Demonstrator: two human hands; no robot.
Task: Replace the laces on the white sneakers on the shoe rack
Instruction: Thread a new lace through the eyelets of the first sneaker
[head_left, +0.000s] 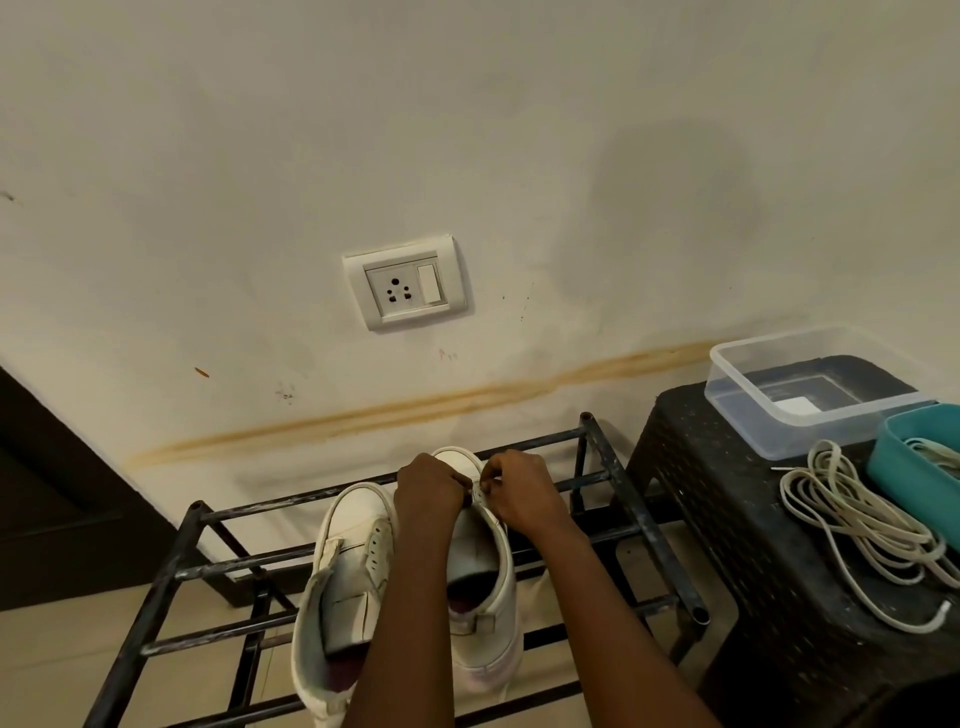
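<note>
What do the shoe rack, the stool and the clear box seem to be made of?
The shoe rack looks like painted metal tubing: black coat worn, pale scuffs. The stool: probably moulded plastic, matte black, woven-pattern texture. The clear box: transparent plastic; the stool top shows through it.

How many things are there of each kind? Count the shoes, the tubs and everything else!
White sneakers: 2
Plastic tubs: 2
Shoe rack: 1
Black stool: 1
Wall socket: 1
Loose lace pile: 1
Total: 8
</note>
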